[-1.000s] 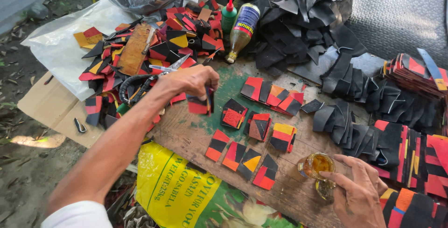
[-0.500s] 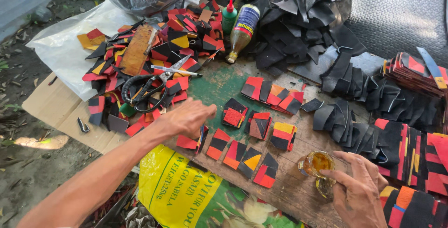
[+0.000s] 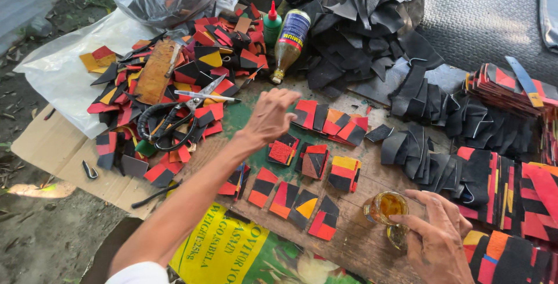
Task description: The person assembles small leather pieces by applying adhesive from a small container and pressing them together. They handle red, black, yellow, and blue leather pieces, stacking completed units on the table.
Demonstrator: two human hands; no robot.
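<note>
Since the last frame, from the head camera, I see the left hand (image 3: 270, 114) has swung from the stacks at the board's near-left edge up toward twelve o'clock, and it now hovers over the small red and black stack (image 3: 283, 149), fingers curled downward but holding nothing that I can make out; whether the fingertips touch the row of pieces (image 3: 328, 122) just at its three o'clock I cannot tell. To my eye that reads as a reach for another piece. Over at five o'clock the right hand (image 3: 436, 240) has barely shifted: its fingers pinch the rim of the glass jar (image 3: 385, 207) of amber glue, steadying it on the wooden board (image 3: 360, 243). At ten o'clock from the left hand, the scissors (image 3: 174, 118) lie untouched on the pile of offcuts, and two bottles (image 3: 288, 43) rest at twelve.
</note>
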